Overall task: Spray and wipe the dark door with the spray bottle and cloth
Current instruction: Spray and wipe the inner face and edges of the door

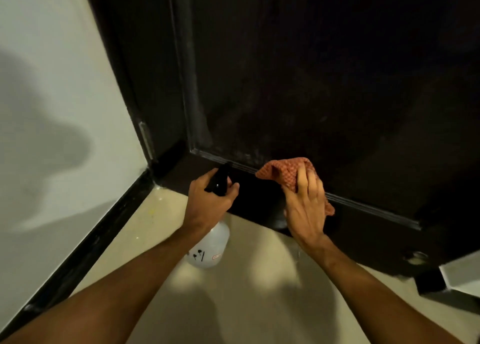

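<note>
Down low in the head view, a pale wall (52, 84) fills the left side, edged at its foot by a black skirting (91, 237) that runs to the corner where the door frame (145, 71) begins. A small pale metal fitting (145, 141) sits on that frame near the bottom. The cream floor (241, 286) lies below, crossed by both forearms and their shadows. At the lower right a white object (462, 273) is cut off by the picture's edge, and what it is cannot be told. A small round pale fitting (415, 256) low on the door is blurred.

The dark door (311, 84) takes up the whole upper right. It is nearly black, with faint pale smears near its lower moulding, and its top runs out of the picture.

The left hand (207, 203) is curled round the black trigger head of the spray bottle (210, 242). The bottle's cloudy white body hangs below the hand, and its nozzle is near the door's bottom rail. The hand hides the bottle's neck.

The right hand (306, 208) lies with nearly straight fingers over the cloth (285, 172), pressing it against the door at the lower moulding. The cloth is reddish and checked, bunched above the fingertips, with one corner showing beside the palm.
</note>
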Demonstrator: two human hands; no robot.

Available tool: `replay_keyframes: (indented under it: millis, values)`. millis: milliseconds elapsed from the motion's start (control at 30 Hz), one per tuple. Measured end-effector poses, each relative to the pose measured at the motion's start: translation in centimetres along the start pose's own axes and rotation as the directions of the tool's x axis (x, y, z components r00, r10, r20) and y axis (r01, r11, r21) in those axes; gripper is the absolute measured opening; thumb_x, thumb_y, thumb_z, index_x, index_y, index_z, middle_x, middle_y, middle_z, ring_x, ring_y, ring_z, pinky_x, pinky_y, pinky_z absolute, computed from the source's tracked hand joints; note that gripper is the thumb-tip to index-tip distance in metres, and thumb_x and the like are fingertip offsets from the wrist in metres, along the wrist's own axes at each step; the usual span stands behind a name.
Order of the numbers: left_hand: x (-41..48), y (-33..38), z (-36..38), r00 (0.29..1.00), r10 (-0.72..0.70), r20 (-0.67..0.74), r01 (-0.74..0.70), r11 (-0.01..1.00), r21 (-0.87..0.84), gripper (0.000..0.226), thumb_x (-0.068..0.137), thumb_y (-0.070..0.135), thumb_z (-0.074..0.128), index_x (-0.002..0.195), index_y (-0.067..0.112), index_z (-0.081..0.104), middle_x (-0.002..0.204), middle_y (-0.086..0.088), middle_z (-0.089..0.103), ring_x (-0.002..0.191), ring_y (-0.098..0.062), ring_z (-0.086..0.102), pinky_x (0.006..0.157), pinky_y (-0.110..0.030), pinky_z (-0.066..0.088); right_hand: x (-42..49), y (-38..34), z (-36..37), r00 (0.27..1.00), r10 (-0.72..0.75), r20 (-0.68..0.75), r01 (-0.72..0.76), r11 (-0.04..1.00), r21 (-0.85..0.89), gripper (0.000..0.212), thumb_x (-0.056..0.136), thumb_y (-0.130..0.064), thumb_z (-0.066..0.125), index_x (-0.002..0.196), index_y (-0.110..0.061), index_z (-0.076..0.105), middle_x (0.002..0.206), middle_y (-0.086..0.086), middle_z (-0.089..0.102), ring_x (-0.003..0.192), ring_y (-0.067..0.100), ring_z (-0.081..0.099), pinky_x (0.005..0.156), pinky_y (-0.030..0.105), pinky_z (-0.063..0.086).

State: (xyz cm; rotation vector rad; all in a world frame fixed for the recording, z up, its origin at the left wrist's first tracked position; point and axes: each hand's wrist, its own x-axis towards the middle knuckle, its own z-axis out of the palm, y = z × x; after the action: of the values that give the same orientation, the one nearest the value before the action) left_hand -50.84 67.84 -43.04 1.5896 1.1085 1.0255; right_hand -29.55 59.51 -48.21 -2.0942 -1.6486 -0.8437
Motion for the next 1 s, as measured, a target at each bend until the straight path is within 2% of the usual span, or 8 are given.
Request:
replay_keyframes:
  millis: [100, 267, 433, 567, 667, 733, 867, 1000]
  values:
    - [0.5, -1.2, -1.9, 0.997, 0.004, -0.072, -0.004, 1.000, -0.007, 0.024, 0.088, 0.013, 0.082, 0.077, 0.026, 0.066, 0.062, 0.020, 0.067, 0.057, 0.000, 0.066, 0.056, -0.017, 0.052, 1.9, -2.4, 1.3, 0.984, -0.170, 0.058, 0.172, 0.985, -0.032, 0.089, 0.066, -0.008, 0.074, 0.150, -0.002, 0.044, 0.163, 0.021, 0.015, 0.153, 0.038, 0.007, 0.127, 0.050, -0.003]
    - [1.1, -2.8, -4.4, 0.990, 0.028, -0.136, -0.028, 1.000, -0.002, 0.025, 0.088, 0.016, 0.081, 0.083, 0.035, 0.066, 0.076, 0.014, 0.071, 0.072, -0.003, 0.070, 0.070, -0.024, 0.060, 9.0, -10.6, 3.8, 0.840, -0.532, 0.106, 0.533, 0.846, 0.018, 0.071, 0.090, -0.006, 0.029, 0.160, -0.003, 0.019, 0.170, 0.014, 0.004, 0.158, 0.028, -0.002, 0.128, 0.046, -0.003]
    - [2.0, -4.2, -7.2, 0.991, -0.005, -0.135, 0.005, 1.000, 0.000, 0.021, 0.091, 0.019, 0.079, 0.088, 0.036, 0.066, 0.074, 0.018, 0.068, 0.065, -0.002, 0.067, 0.063, -0.026, 0.056, 10.7, -14.4, 6.2, 0.794, -0.604, 0.070, 0.596, 0.796, 0.106, 0.061, 0.099, -0.001, 0.031, 0.159, 0.000, 0.021, 0.169, 0.016, 0.013, 0.157, 0.029, 0.007, 0.128, 0.042, -0.005]
    - [2.8, -4.7, -8.1, 0.986, -0.062, -0.152, 0.060, 0.998, -0.020, 0.014, 0.090, 0.024, 0.081, 0.096, 0.030, 0.069, 0.083, 0.012, 0.070, 0.076, -0.008, 0.069, 0.071, -0.035, 0.061, 10.8, -14.2, 5.6, 0.750, -0.657, 0.074, 0.661, 0.742, -0.109, 0.065, 0.095, 0.002, 0.007, 0.159, 0.003, 0.019, 0.167, 0.021, 0.014, 0.156, 0.034, 0.011, 0.127, 0.047, -0.005]
    - [2.8, -4.7, -8.0, 0.979, -0.138, -0.153, 0.137, 0.990, -0.018, 0.055, 0.074, 0.060, 0.078, 0.117, 0.027, 0.070, 0.107, -0.005, 0.072, 0.094, -0.032, 0.073, 0.081, -0.054, 0.064, 9.2, -12.0, 6.4, 0.706, -0.677, 0.208, 0.698, 0.716, -0.039, 0.069, 0.092, 0.002, 0.019, 0.160, -0.001, 0.014, 0.169, 0.018, 0.008, 0.157, 0.033, 0.001, 0.127, 0.046, 0.000]
    - [3.4, -5.7, -8.0, 0.973, -0.162, -0.164, 0.159, 0.987, -0.030, 0.068, 0.065, 0.074, 0.073, 0.120, 0.034, 0.068, 0.113, -0.007, 0.070, 0.098, -0.035, 0.073, 0.080, -0.059, 0.064, 8.3, -10.6, 6.8, 0.699, -0.660, 0.276, 0.686, 0.728, 0.004, 0.066, 0.097, -0.004, 0.028, 0.161, -0.004, 0.012, 0.170, 0.016, 0.007, 0.157, 0.032, -0.006, 0.128, 0.046, 0.001]
    - [3.7, -3.6, -9.2, 0.979, -0.127, -0.161, 0.118, 0.991, -0.061, 0.015, 0.088, 0.032, 0.080, 0.097, 0.035, 0.068, 0.087, 0.010, 0.071, 0.076, -0.012, 0.071, 0.074, -0.039, 0.063, 11.8, -11.9, 4.7, 0.634, -0.743, 0.214, 0.772, 0.594, -0.226, 0.066, 0.094, -0.016, 0.028, 0.159, -0.005, 0.026, 0.161, 0.021, 0.031, 0.147, 0.036, 0.031, 0.117, 0.051, 0.018]
    - [4.6, -2.9, -9.2, 0.987, -0.065, -0.149, 0.057, 0.997, -0.053, 0.015, 0.091, 0.020, 0.078, 0.098, 0.029, 0.069, 0.077, 0.011, 0.069, 0.062, 0.000, 0.066, 0.066, -0.031, 0.057, 17.3, -14.6, 2.4, 0.667, -0.729, 0.152, 0.712, 0.565, -0.417, 0.058, 0.095, -0.020, 0.030, 0.151, -0.007, 0.036, 0.152, 0.022, 0.037, 0.138, 0.041, 0.036, 0.111, 0.051, 0.028]
